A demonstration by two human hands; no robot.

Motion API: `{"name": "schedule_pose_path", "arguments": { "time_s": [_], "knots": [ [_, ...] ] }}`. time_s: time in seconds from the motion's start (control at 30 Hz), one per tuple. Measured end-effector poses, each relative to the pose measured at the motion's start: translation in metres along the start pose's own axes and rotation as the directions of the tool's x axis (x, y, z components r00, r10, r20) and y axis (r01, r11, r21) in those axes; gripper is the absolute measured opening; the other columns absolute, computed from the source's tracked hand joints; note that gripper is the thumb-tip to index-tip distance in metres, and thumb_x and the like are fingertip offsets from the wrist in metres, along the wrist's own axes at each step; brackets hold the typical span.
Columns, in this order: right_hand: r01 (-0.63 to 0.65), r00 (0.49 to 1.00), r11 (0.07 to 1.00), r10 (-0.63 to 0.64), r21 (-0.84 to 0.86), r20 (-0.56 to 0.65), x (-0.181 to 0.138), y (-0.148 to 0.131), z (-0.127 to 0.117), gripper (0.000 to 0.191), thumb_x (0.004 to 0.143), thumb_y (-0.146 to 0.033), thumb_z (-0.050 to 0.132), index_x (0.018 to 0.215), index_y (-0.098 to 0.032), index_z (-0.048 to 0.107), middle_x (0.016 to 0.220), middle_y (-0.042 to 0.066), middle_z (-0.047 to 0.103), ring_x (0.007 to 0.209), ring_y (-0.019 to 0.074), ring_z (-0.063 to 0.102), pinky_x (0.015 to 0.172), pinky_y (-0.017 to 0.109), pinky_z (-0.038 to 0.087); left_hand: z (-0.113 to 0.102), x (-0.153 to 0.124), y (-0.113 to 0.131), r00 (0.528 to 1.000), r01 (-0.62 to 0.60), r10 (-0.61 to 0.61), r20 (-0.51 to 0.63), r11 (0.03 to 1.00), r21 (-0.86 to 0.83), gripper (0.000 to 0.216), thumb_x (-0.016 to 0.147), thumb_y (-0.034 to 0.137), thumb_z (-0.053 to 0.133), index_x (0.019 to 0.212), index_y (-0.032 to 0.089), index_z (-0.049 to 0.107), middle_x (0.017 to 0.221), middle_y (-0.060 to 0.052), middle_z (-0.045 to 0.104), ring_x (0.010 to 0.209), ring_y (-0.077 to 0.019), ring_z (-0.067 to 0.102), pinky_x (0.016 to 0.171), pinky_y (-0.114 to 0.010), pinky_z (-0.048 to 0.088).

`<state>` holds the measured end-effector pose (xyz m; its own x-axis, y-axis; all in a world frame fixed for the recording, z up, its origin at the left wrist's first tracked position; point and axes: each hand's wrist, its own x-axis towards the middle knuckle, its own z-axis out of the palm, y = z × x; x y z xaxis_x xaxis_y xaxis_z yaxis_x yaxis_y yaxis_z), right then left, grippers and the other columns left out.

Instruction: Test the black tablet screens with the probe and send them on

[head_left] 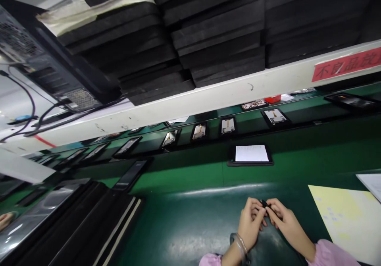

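Note:
My left hand (250,224) and my right hand (285,222) meet over the green mat (184,222) near the front edge of the bench. Both pinch a small black part (264,204) between their fingertips; what it is I cannot make out. A bracelet sits on my left wrist, and pink sleeves cover both forearms. Straight beyond the hands lies a black-framed panel with a lit white screen (251,154).
A row of small screen panels (228,126) runs along the green belt at the back. Stacks of black foam trays (220,31) fill the white shelf (208,95) above. Yellow paper (345,218) lies at right; black trays (74,226) are stacked at left.

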<state>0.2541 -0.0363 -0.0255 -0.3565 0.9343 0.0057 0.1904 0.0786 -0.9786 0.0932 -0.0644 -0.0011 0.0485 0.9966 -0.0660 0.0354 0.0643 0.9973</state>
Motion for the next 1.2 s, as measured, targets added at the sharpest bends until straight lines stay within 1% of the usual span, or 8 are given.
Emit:
{"name": "schedule_pose_path", "arguments": {
  "time_s": [0.07, 0.13, 0.33, 0.47, 0.6, 0.83, 1.03, 1.2],
  "knots": [
    [0.005, 1.000, 1.000, -0.005, -0.005, 0.015, -0.0003, -0.0009, -0.0005, 0.042, 0.095, -0.061, 0.052, 0.107, -0.021, 0.055, 0.067, -0.004, 0.056, 0.060, 0.0154, 0.056, 0.057, 0.025, 0.043, -0.0019, 0.0014, -0.0019, 1.000, 0.015, -0.015, -0.002, 0.999, -0.032, 0.039, 0.090, 0.055, 0.062, 0.097, 0.018, 0.053, 0.073, 0.001, 0.061, 0.052, -0.0081, 0.055, 0.046, -0.017, 0.041],
    [0.005, 0.999, 1.000, -0.005, -0.010, 0.032, -0.0010, -0.0012, -0.0014, 0.040, 0.095, -0.059, 0.052, 0.107, -0.021, 0.055, 0.067, -0.004, 0.056, 0.061, 0.0157, 0.057, 0.058, 0.025, 0.044, -0.0033, 0.0016, -0.0025, 1.000, 0.016, -0.015, 0.020, 0.999, -0.040, 0.041, 0.087, 0.055, 0.066, 0.092, 0.017, 0.054, 0.068, 0.002, 0.060, 0.052, -0.0078, 0.054, 0.049, -0.018, 0.043],
    [-0.008, 0.998, 1.000, 0.008, -0.002, 0.067, -0.0033, -0.0038, -0.0032, 0.038, 0.098, -0.057, 0.049, 0.109, -0.021, 0.054, 0.069, -0.003, 0.060, 0.064, 0.0160, 0.059, 0.061, 0.025, 0.046, -0.0042, -0.0007, -0.0006, 0.999, -0.006, 0.007, 0.051, 1.000, -0.027, 0.040, 0.090, 0.054, 0.064, 0.096, 0.016, 0.057, 0.073, -0.001, 0.065, 0.057, -0.0084, 0.057, 0.054, -0.019, 0.045],
    [-0.001, 0.997, 1.000, 0.002, -0.005, 0.076, -0.0026, -0.0047, -0.0026, 0.039, 0.098, -0.058, 0.049, 0.108, -0.021, 0.056, 0.068, -0.003, 0.059, 0.064, 0.0162, 0.059, 0.062, 0.025, 0.046, -0.0035, -0.0006, 0.0014, 0.999, -0.006, 0.007, 0.050, 1.000, -0.021, 0.040, 0.089, 0.056, 0.064, 0.092, 0.016, 0.056, 0.071, 0.000, 0.066, 0.055, -0.0081, 0.056, 0.054, -0.019, 0.045],
    [0.003, 0.996, 1.000, -0.003, -0.001, 0.087, -0.0015, -0.0069, -0.0027, 0.039, 0.099, -0.057, 0.048, 0.106, -0.021, 0.059, 0.068, -0.003, 0.058, 0.063, 0.0154, 0.058, 0.061, 0.024, 0.044, -0.0028, -0.0001, 0.0028, 0.998, -0.004, 0.006, 0.063, 1.000, -0.030, 0.042, 0.087, 0.057, 0.066, 0.089, 0.017, 0.056, 0.070, -0.002, 0.067, 0.057, -0.0094, 0.058, 0.056, -0.020, 0.047],
    [0.007, 0.997, 1.000, -0.006, -0.010, 0.082, -0.0015, -0.0095, -0.0036, 0.040, 0.100, -0.058, 0.048, 0.091, -0.021, 0.061, 0.067, -0.003, 0.058, 0.062, 0.0143, 0.056, 0.060, 0.023, 0.043, -0.0027, 0.0013, 0.0035, 0.998, 0.023, -0.018, 0.068, 0.998, -0.066, 0.043, 0.086, 0.057, 0.068, 0.088, 0.015, 0.059, 0.069, -0.003, 0.067, 0.055, -0.0088, 0.056, 0.054, -0.019, 0.044],
    [0.017, 0.995, 1.000, -0.018, 0.005, 0.100, -0.0010, -0.0062, -0.0055, 0.040, 0.098, -0.059, 0.051, 0.094, -0.021, 0.062, 0.066, -0.002, 0.060, 0.062, 0.0147, 0.058, 0.060, 0.023, 0.045, -0.0026, 0.0026, 0.0039, 0.998, 0.034, -0.029, 0.052, 0.994, -0.100, 0.047, 0.085, 0.061, 0.067, 0.090, 0.015, 0.059, 0.066, -0.001, 0.063, 0.053, -0.0084, 0.055, 0.052, -0.019, 0.043],
    [0.022, 0.994, 1.000, -0.020, -0.019, 0.109, -0.0030, -0.0101, -0.0060, 0.040, 0.098, -0.059, 0.051, 0.092, -0.021, 0.063, 0.068, -0.002, 0.061, 0.064, 0.0156, 0.059, 0.062, 0.024, 0.045, -0.0029, 0.0033, -0.0001, 0.998, 0.027, -0.021, 0.052, 0.993, -0.117, 0.047, 0.084, 0.060, 0.069, 0.091, 0.015, 0.058, 0.066, 0.000, 0.063, 0.052, -0.0077, 0.055, 0.053, -0.019, 0.044]
  ]
}}
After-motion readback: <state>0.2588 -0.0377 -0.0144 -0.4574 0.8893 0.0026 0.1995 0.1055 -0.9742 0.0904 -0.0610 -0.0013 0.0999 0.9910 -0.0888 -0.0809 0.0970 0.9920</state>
